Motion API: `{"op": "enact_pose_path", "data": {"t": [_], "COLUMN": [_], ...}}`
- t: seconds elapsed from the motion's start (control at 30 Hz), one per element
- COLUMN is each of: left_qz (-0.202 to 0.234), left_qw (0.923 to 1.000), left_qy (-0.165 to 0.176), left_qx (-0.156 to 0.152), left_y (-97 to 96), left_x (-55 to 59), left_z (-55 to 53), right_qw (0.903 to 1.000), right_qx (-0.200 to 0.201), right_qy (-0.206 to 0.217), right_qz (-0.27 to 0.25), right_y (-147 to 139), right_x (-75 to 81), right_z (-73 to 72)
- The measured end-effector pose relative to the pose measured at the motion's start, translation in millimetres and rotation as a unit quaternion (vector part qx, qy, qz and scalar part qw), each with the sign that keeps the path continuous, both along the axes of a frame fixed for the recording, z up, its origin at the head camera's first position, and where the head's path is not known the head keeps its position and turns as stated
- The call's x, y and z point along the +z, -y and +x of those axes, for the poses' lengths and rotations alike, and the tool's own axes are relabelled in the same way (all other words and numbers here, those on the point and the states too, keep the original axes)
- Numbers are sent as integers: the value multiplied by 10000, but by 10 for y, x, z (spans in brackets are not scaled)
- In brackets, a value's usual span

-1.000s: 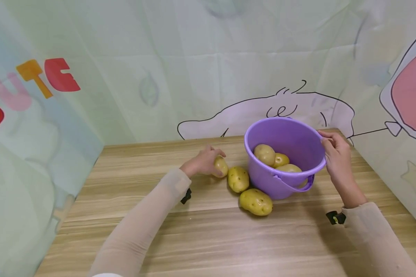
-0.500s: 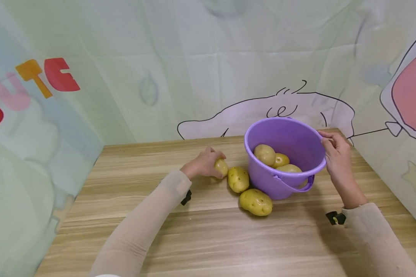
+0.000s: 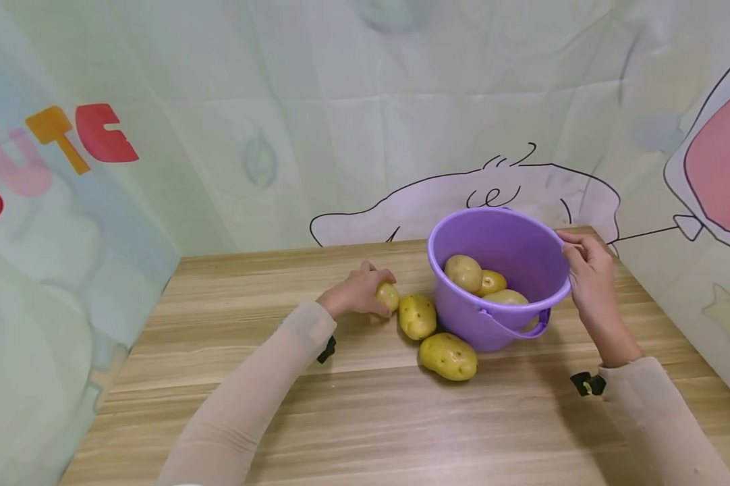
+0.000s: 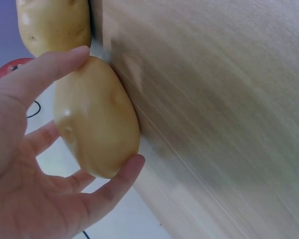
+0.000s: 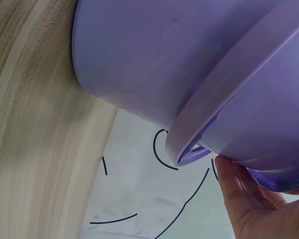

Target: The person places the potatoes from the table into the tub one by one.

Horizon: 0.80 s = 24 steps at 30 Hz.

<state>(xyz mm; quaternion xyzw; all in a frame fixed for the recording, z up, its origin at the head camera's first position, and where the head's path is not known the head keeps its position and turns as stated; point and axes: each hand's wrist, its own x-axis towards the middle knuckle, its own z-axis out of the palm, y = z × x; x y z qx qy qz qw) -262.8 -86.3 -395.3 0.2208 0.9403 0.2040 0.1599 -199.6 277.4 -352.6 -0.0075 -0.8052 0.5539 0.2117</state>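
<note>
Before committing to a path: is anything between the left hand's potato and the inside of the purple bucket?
Yes: another potato sits between the held potato and the bucket, whose side wall would likely also block a low path.

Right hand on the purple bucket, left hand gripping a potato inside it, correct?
Not quite: the potato gripped by the left hand is outside the purple bucket, left of it in the head view. The right hand is on the bucket.
</note>
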Motion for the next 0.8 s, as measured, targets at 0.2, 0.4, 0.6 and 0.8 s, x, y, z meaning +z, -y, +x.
{"op": "enact_pose_path", "data": {"t": [0.2, 0.4, 0.6, 0.8], "left_qz": [-19, 8, 19, 28], "left_qw": [9998, 9993, 9991, 9993], "left_qy": [-168, -292, -348, -325], "left_qx": [143, 254, 245, 170], "left_y": [15, 31, 59, 88], "left_x": [-34, -34, 3, 62], "left_z": [-6, -2, 16, 43], "right_qw": [10000, 10000, 10000, 10000], "right_qx": [-40, -41, -42, -38], "right_qy": [-22, 3, -1, -28], "right_qz": [53, 73, 31, 5], "right_y": [-2, -4, -6, -10], "right_x": [-6, -10, -7, -8], "right_z": [-6, -4, -2, -3]}}
